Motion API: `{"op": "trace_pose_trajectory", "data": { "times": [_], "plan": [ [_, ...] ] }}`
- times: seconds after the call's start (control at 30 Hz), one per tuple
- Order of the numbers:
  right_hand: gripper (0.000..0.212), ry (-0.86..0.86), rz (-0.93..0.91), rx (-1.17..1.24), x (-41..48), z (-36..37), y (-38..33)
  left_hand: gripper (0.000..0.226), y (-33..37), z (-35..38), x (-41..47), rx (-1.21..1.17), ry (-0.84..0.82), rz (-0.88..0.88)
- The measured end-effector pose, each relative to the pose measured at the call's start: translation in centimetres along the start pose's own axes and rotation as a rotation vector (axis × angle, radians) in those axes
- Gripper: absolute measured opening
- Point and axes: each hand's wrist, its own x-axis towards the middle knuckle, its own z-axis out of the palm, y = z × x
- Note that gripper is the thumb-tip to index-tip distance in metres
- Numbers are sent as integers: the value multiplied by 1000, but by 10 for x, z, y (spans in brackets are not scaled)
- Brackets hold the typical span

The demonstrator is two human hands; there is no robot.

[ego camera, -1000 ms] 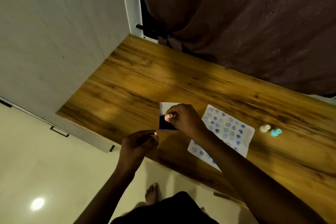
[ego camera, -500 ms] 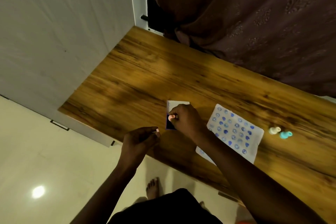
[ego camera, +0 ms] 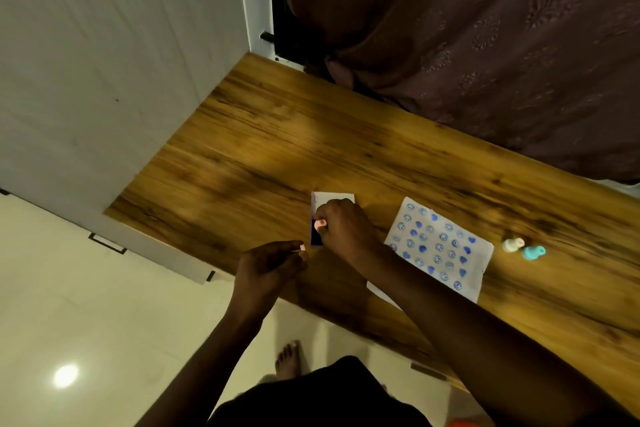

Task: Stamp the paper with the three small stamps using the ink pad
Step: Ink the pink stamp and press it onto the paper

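- One ink pad [ego camera: 317, 239] lies open on the wooden table [ego camera: 277, 135], its white lid [ego camera: 323, 199] flipped up behind the dark blue pad.
- The right hand [ego camera: 343, 229] is closed around one pink stamp [ego camera: 320, 224], holding it down over the blue pad.
- The left hand [ego camera: 270, 263] hovers at the table's near edge, fingers pinched on one small pink piece [ego camera: 302, 247]; what that piece is cannot be told.
- One sheet of paper [ego camera: 440, 250] lies right of the ink pad, covered in rows of blue stamp marks, partly under the right forearm.
- Two more stamps lie on their sides, right of the paper: one white stamp [ego camera: 512, 244], one teal stamp [ego camera: 533, 252], touching each other.
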Motion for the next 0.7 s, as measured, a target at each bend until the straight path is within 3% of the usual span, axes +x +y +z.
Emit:
{"op": "trace_pose_trajectory", "data": {
  "times": [0.17, 0.33, 0.53, 0.7],
  "plan": [
    [17, -40, -11, 27, 0, -9, 1, 16, 9, 2, -6, -47, -11, 44],
    [13, 57, 45, 251, -18, -29, 7, 17, 14, 11, -8, -30, -64, 62],
    [23, 185, 220, 575, -84, -65, 47, 20, 5, 43, -8, -18, -172, 12],
    [25, 297, 438, 585, -164, -72, 88, 18, -3, 74, -12, 45, -256, -20]
  ]
}}
